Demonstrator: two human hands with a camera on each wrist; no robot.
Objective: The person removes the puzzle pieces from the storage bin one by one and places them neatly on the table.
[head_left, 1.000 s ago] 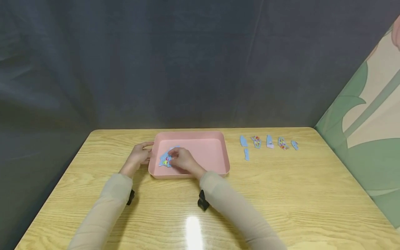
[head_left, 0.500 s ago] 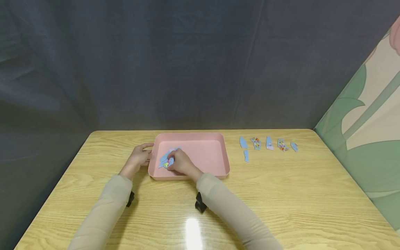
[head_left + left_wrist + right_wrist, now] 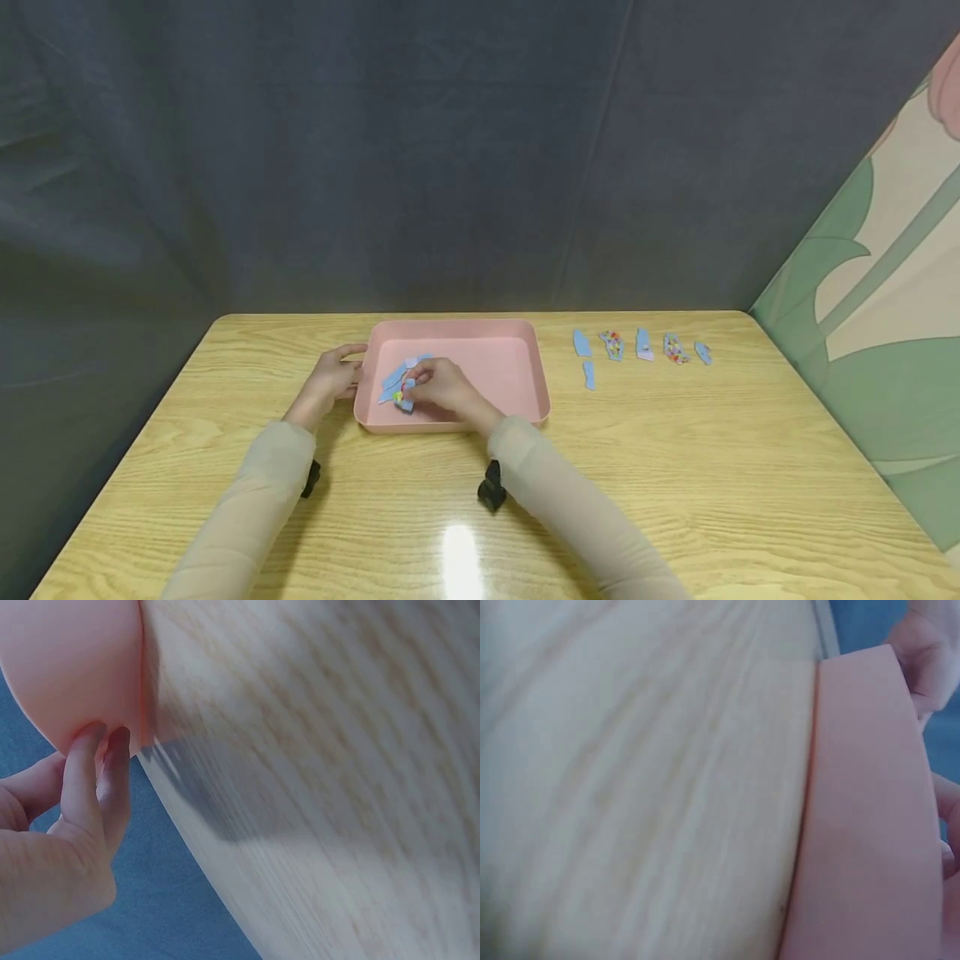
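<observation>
The right hand [image 3: 444, 385] is pinching a patterned piece [image 3: 406, 406] inside the pink tray [image 3: 491, 421]; the left hand [image 3: 330, 373], fingers loose, is touching its side. A sideways nudge could be dislodging neighbouring pieces [image 3: 393, 377].

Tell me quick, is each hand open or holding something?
Left hand: open, touching the outside of the pink tray.
Right hand: closed, pinching a blue puzzle piece inside the tray.

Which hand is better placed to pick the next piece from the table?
Probably the right hand, once free: it is nearer the loose pieces; the left hand touches the left side of the pink tray.
</observation>
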